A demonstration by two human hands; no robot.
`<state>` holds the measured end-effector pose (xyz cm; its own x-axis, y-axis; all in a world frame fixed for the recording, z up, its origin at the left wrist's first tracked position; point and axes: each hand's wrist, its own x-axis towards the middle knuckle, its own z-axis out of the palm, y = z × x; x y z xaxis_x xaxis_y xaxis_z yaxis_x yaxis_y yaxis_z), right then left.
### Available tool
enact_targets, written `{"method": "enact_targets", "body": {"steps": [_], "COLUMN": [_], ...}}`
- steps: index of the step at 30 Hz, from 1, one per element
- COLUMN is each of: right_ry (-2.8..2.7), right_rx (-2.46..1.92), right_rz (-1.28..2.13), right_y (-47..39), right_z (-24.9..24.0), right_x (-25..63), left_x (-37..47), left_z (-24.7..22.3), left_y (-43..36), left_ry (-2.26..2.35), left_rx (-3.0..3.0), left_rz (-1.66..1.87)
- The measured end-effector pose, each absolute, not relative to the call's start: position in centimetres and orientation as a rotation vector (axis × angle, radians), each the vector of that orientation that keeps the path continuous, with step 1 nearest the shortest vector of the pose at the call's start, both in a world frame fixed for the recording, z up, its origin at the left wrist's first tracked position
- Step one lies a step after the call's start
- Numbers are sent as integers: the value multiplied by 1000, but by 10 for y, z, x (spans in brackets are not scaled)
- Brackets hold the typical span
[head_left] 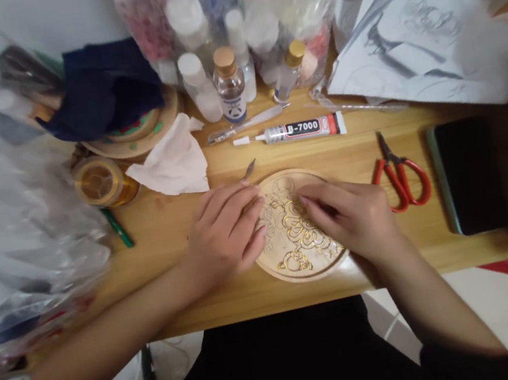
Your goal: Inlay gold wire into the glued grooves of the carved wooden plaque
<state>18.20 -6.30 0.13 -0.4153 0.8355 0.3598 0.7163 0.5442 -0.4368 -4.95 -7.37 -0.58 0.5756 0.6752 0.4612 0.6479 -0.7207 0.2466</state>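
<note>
A round wooden plate lies near the table's front edge. Gold wire outlines flower shapes across its face, and bare pencil-like lines show at the top and left. My left hand rests with its fingers stretched over the plate's left rim. From beyond those fingers pokes the pointed tip of a dark tool; its rest is hidden. Over the upper right of the pattern, my right hand is closed, with thumb and forefinger pinched together. Whatever they pinch is too small or hidden to make out.
Behind the plate lie a B-7000 glue tube and a pen-like tool. Several bottles stand farther back. Red-handled pliers and a phone are right; an amber jar, tissue and plastic bags left.
</note>
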Motion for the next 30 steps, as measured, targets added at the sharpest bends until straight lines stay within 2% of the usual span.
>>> {"method": "enact_targets", "body": {"steps": [16,30], "right_ry": [-2275,-2292], "right_rx": [-1352,-1334], "right_rz": [438,419], "right_y": [-64,-64], "right_z": [9,6], "right_x": [180,180], "left_x": [-49,-49], "left_z": [-9,-8], "left_y": [-70,-69], "left_ry": [1244,1222], "left_rx": [2668,2778], "left_rz": [859,806]}}
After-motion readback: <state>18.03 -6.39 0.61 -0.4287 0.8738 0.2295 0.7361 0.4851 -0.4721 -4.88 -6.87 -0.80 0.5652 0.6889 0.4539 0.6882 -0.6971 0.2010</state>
